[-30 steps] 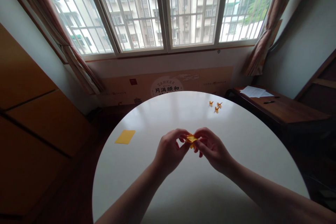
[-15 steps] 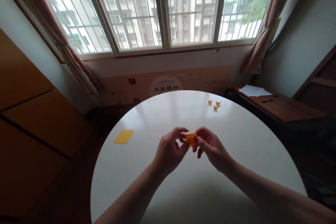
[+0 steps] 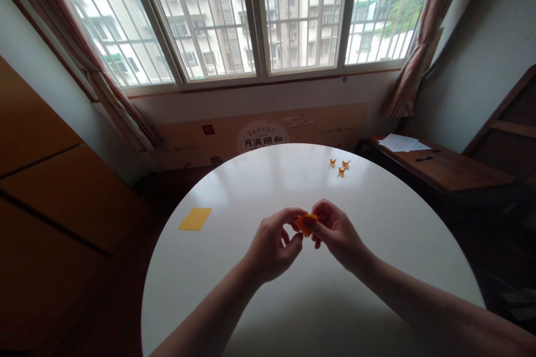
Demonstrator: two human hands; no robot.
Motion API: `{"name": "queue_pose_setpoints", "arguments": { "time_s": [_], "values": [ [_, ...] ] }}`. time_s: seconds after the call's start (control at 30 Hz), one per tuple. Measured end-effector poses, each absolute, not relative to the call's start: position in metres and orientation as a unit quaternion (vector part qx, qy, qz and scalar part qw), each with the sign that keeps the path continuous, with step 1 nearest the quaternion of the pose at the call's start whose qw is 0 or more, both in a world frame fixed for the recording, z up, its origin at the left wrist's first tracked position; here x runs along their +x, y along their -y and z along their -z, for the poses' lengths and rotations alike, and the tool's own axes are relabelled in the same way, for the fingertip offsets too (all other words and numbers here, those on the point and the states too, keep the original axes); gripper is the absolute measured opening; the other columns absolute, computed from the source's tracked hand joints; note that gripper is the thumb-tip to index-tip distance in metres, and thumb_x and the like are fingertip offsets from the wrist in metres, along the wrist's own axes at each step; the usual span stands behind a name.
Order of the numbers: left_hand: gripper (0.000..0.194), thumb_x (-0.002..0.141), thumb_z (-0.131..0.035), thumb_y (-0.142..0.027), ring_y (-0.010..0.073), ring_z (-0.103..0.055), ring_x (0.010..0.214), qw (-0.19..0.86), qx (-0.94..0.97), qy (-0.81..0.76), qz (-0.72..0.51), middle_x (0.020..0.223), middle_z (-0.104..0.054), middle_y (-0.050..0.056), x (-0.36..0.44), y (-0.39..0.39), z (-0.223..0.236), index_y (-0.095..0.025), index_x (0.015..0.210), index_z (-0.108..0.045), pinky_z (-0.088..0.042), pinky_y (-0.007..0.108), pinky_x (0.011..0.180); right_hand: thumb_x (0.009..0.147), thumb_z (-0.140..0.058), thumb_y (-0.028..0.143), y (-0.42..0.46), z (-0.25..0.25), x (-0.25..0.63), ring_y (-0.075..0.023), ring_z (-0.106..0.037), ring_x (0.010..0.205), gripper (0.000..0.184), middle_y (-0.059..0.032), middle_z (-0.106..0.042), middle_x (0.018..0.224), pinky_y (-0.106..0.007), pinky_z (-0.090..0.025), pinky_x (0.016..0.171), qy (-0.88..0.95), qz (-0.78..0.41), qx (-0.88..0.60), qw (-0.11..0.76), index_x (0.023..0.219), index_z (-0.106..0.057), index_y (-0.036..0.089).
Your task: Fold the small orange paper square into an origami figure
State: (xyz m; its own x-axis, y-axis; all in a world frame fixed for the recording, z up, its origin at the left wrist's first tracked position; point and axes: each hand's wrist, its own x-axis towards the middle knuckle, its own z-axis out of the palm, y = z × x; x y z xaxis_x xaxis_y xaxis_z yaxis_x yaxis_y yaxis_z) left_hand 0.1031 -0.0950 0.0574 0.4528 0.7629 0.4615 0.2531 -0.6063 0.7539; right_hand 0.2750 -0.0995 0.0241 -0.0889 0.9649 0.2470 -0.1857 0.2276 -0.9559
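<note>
Above the round white table point(image 3: 247, 184), a small piece of folded orange origami paper point(image 3: 307, 225) is between my hands. My right hand point(image 3: 340, 234) pinches it, thumb across its near face and the other fingers curled behind. On the other side, my left hand point(image 3: 272, 245) has its index finger at the paper's upper left edge, with its thumb held lower and a little apart. The left hand's other fingertips are partly hidden. A stack of yellow paper squares point(image 3: 195, 219) lies flat at the table's left.
Three small folded orange paper birds point(image 3: 341, 172) stand near the table's far right edge. Beyond it, a brown wooden side table point(image 3: 456, 170) carries white paper sheets point(image 3: 402, 143). A barred window point(image 3: 301, 17) with curtains is behind, and an orange-brown cabinet point(image 3: 50, 189) is on the left.
My left thumb has come away from the folded paper and dropped lower, while the left index finger has moved onto its upper edge. The paper has turned slightly in my right fingers.
</note>
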Motion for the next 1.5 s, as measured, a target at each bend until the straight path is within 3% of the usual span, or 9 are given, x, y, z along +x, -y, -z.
{"name": "queue_pose_setpoints", "arguments": {
  "time_s": [0.27, 0.63, 0.87, 1.03, 1.17, 1.33, 1.5],
  "values": [
    [0.02, 0.085, -0.063, -0.017, 0.0172, -0.069, 0.079, 0.354, 0.75, -0.371, -0.418, 0.09, -0.073, 0.006, 0.109, 0.093, -0.052, -0.018, 0.105, -0.065, -0.049, 0.019, 0.053, 0.078, -0.081, 0.038, 0.099, -0.022, 0.275, -0.0104, -0.052, 0.053, 0.033, 0.0049, -0.054, 0.066, -0.019, -0.045, 0.041, 0.538, -0.487, -0.37, 0.58, 0.078, -0.053, 0.02],
    [0.019, 0.083, -0.065, -0.014, 0.0152, -0.069, 0.078, 0.325, 0.757, -0.367, -0.433, 0.092, -0.073, 0.004, 0.11, 0.093, -0.051, -0.02, 0.101, -0.065, -0.051, 0.018, 0.053, 0.078, -0.08, 0.039, 0.099, -0.024, 0.276, -0.0104, -0.052, 0.053, 0.033, 0.0049, -0.054, 0.067, -0.02, -0.046, 0.042, 0.539, -0.482, -0.371, 0.583, 0.079, -0.054, 0.02],
    [0.029, 0.077, -0.068, -0.009, 0.0169, -0.069, 0.08, 0.317, 0.761, -0.355, -0.441, 0.093, -0.073, 0.005, 0.11, 0.092, -0.048, -0.019, 0.104, -0.068, -0.054, 0.021, 0.057, 0.079, -0.079, 0.041, 0.098, -0.021, 0.277, -0.011, -0.052, 0.054, 0.033, 0.0046, -0.055, 0.065, -0.02, -0.046, 0.043, 0.545, -0.482, -0.371, 0.577, 0.08, -0.053, 0.021],
    [0.026, 0.09, -0.062, -0.027, 0.0188, -0.068, 0.081, 0.398, 0.739, -0.326, -0.435, 0.1, -0.073, 0.011, 0.107, 0.093, -0.05, -0.017, 0.113, -0.07, -0.054, 0.023, 0.056, 0.078, -0.08, 0.041, 0.098, -0.022, 0.277, -0.0116, -0.053, 0.055, 0.035, 0.004, -0.057, 0.066, -0.02, -0.045, 0.042, 0.54, -0.483, -0.369, 0.582, 0.079, -0.052, 0.021],
    [0.037, 0.094, -0.055, -0.042, 0.0181, -0.064, 0.071, 0.48, 0.677, -0.331, -0.449, 0.079, -0.072, 0.011, 0.106, 0.089, -0.05, -0.011, 0.101, -0.074, -0.051, 0.022, 0.05, 0.078, -0.08, 0.042, 0.1, -0.024, 0.277, -0.013, -0.056, 0.056, 0.035, 0.0024, -0.061, 0.066, -0.021, -0.046, 0.043, 0.547, -0.493, -0.358, 0.574, 0.079, -0.052, 0.021],
    [0.033, 0.088, -0.065, -0.042, 0.0157, -0.063, 0.064, 0.506, 0.648, -0.343, -0.454, 0.073, -0.071, 0.009, 0.108, 0.086, -0.047, -0.011, 0.093, -0.075, -0.049, 0.021, 0.048, 0.08, -0.076, 0.046, 0.101, -0.025, 0.276, -0.013, -0.057, 0.057, 0.035, 0.0012, -0.061, 0.066, -0.021, -0.046, 0.043, 0.555, -0.5, -0.352, 0.565, 0.078, -0.053, 0.02],
    [0.031, 0.088, -0.064, -0.041, 0.015, -0.063, 0.064, 0.487, 0.655, -0.35, -0.46, 0.077, -0.071, 0.008, 0.111, 0.088, -0.044, -0.012, 0.094, -0.072, -0.049, 0.02, 0.047, 0.081, -0.075, 0.048, 0.1, -0.025, 0.275, -0.0133, -0.056, 0.058, 0.035, 0.0013, -0.059, 0.066, -0.021, -0.046, 0.042, 0.559, -0.481, -0.37, 0.565, 0.078, -0.054, 0.02]
  ]
}}
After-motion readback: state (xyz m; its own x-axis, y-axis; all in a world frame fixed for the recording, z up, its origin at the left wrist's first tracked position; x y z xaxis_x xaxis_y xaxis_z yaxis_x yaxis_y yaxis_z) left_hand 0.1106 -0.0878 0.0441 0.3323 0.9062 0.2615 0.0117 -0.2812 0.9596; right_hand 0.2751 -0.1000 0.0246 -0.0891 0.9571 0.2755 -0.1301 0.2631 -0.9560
